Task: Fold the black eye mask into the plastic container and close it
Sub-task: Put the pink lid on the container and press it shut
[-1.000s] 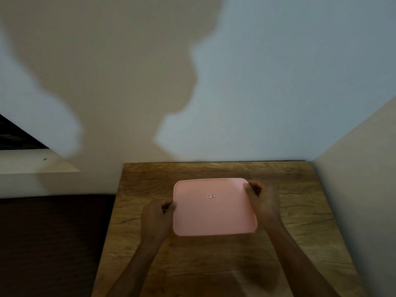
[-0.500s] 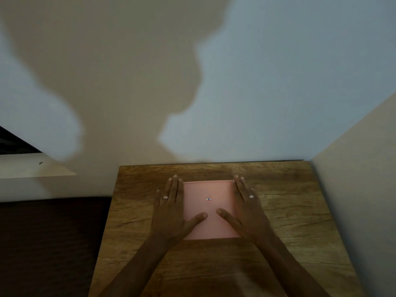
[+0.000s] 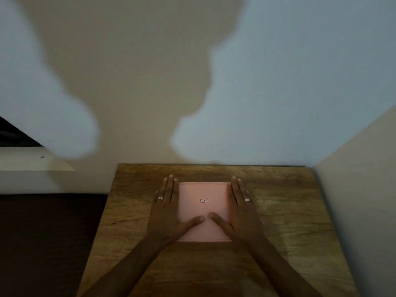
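Observation:
The pink lid (image 3: 203, 191) of the plastic container lies flat on the wooden table (image 3: 278, 211), with a small sticker at its middle. My left hand (image 3: 166, 209) lies flat on the lid's left side, fingers straight and together, thumb reaching inward. My right hand (image 3: 242, 209) lies flat on the lid's right side in the same way. Both thumbs rest on the lid's near half, tips a little apart. Each hand wears a ring. The container body beneath the lid and the black eye mask are hidden.
A pale wall stands right behind the table's far edge, and another wall (image 3: 364, 211) runs along its right edge. Left of the table lies a dark surface (image 3: 47, 243), with a white ledge (image 3: 32, 161) beyond it.
A second ago both hands gripped the lid by its left and right edges. They have since flattened, palms down, on top of it, and the thumbs have crept closer together.

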